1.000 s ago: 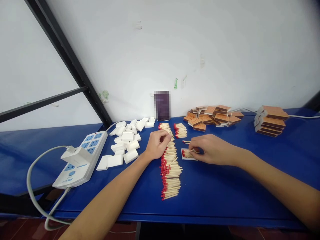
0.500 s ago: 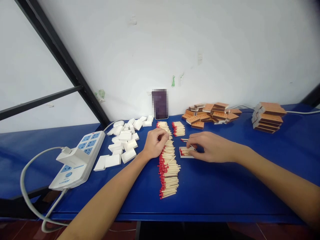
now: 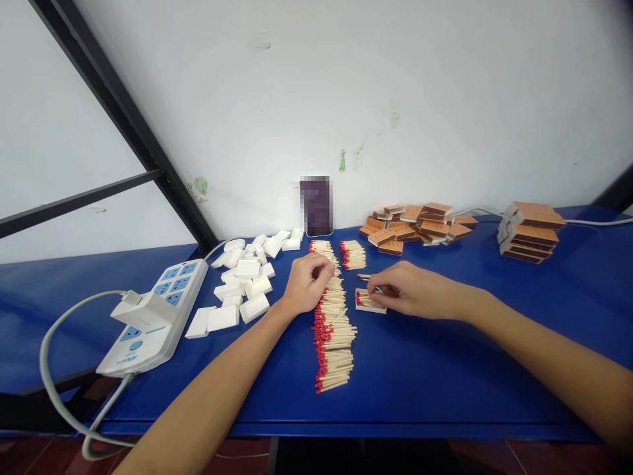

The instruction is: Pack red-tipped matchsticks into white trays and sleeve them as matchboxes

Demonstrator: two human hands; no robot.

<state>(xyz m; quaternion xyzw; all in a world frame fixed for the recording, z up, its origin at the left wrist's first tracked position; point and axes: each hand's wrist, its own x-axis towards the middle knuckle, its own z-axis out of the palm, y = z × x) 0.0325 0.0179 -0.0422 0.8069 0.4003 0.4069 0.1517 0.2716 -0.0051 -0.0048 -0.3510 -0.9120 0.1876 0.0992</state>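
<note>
My left hand (image 3: 307,284), its fingers curled shut, rests on a long row of red-tipped matches (image 3: 333,330). Whatever those fingers hold, if anything, is hidden. My right hand (image 3: 400,290) reaches over a small white matchbox tray (image 3: 363,309), its thumb and fingertips closed together on the matches (image 3: 363,299) lying inside. Part of the tray is covered by this hand. Just behind the tray lie a few loose matches (image 3: 363,277). A smaller bundle of matches (image 3: 353,255) sits farther back, right of the row.
Several white matchbox trays (image 3: 247,269) are heaped at left, near a power strip (image 3: 168,316) with a plugged-in charger. Orange matchbox sleeves (image 3: 435,227) are piled at the back, and a stack of matchboxes (image 3: 531,231) stands at right. A phone (image 3: 317,206) leans against the wall.
My right hand has lowered slightly and its fingertips have come down onto the matches in the tray, showing more of the tray's front edge. My left hand has stayed in place.
</note>
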